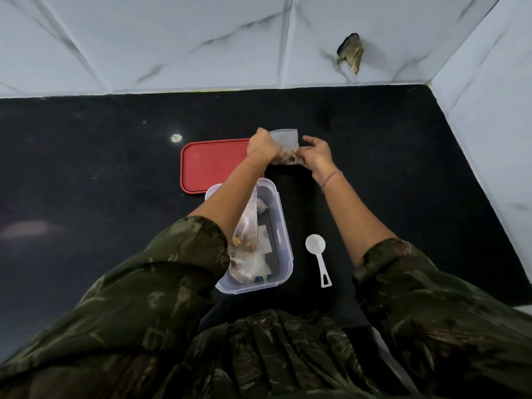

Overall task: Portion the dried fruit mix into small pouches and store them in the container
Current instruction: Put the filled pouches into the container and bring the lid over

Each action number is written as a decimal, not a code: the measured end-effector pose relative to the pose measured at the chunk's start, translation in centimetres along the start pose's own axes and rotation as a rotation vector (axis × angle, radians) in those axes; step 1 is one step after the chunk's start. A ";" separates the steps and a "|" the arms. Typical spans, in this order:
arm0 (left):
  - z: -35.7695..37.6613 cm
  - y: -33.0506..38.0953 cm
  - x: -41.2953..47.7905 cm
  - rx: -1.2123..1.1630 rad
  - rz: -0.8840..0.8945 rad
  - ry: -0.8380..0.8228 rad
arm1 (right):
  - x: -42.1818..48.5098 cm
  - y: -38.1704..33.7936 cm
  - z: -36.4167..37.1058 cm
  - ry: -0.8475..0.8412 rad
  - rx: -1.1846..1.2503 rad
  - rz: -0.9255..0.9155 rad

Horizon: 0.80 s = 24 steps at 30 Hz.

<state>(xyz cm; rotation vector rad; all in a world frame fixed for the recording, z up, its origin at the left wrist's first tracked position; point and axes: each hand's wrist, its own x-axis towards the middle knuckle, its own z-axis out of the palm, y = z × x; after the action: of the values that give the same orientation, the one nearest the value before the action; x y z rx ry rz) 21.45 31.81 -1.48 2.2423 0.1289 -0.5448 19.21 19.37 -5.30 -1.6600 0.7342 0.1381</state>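
Left hand [263, 146] and right hand [315, 155] extended, seemingly pinching.

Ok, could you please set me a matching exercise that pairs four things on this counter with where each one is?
Things:
1. red lid
2. white measuring scoop
3. small pouch
4. bag of dried fruit mix

Places:
A. inside the clear container
B. held by the left hand and right hand
C. flat on the black counter, beyond the container
D. on the counter, right of the container

Pairs: 1-C, 2-D, 3-B, 4-A.
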 end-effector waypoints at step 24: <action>-2.6 -0.8 -6.4 -0.548 0.286 0.216 | -9.2 -2.0 -1.5 -0.158 0.308 -0.352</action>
<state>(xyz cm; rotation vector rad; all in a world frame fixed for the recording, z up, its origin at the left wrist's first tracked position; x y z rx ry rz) 16.37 34.81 2.15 1.7337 0.0557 -0.0905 12.56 21.58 1.17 -1.4374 0.3174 -0.0898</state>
